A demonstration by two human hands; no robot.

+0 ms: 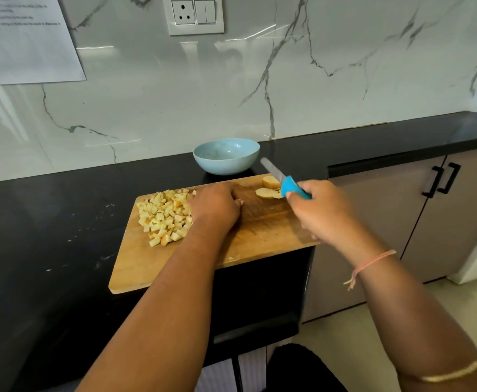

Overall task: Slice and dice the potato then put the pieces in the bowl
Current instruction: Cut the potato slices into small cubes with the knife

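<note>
A wooden cutting board point(262, 230) lies on the black counter. A heap of diced potato cubes point(165, 217) covers its left part. A few potato slices point(270, 188) lie at the board's far right corner. My left hand point(217, 206) rests on the board just right of the cubes, fingers curled down; whether it holds anything is hidden. My right hand point(322, 210) grips the blue handle of a knife point(285, 179), its blade raised and pointing towards the light blue bowl point(226, 155). The bowl stands behind the board and looks empty.
The board's near right corner overhangs the counter edge point(311, 267). A marble backsplash with a wall socket point(193, 15) and a taped paper sheet point(25, 41) rises behind. Cabinets with black handles point(441, 179) stand to the right.
</note>
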